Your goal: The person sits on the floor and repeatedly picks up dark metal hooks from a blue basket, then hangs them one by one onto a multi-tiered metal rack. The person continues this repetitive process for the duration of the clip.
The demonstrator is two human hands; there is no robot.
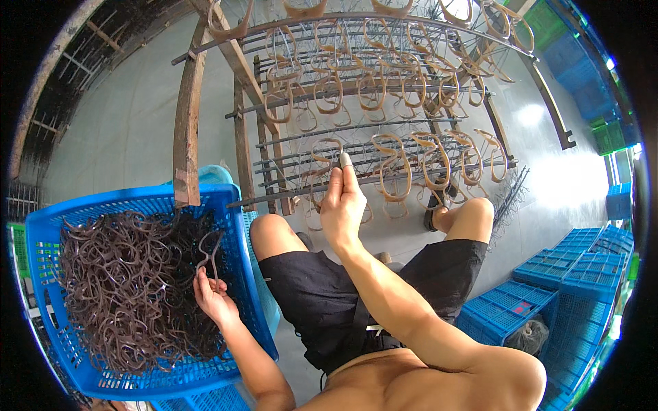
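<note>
My left hand (pixel 216 298) is over the right part of a blue plastic basket (pixel 154 393), with a curved dark frame piece (pixel 214 251) between its fingers. A tangled heap of similar brown curved pieces (pixel 123 287) fills the basket. My right hand (pixel 343 200) is at the lower rods of a rack, its thumb and a covered fingertip pinched at a brown frame piece (pixel 327 144); the exact grip is partly hidden. To its right, several amber-brown frame pieces (pixel 393 167) hang from the metal rods.
A wooden post (pixel 186 118) of the rack reaches down to the basket's rim. Upper rods (pixel 329 18) carry more hanging pieces. Blue crates (pixel 581 287) are stacked at the right, one holding a plastic bag (pixel 528 335). Thin wire rods (pixel 509 200) lean near my knee.
</note>
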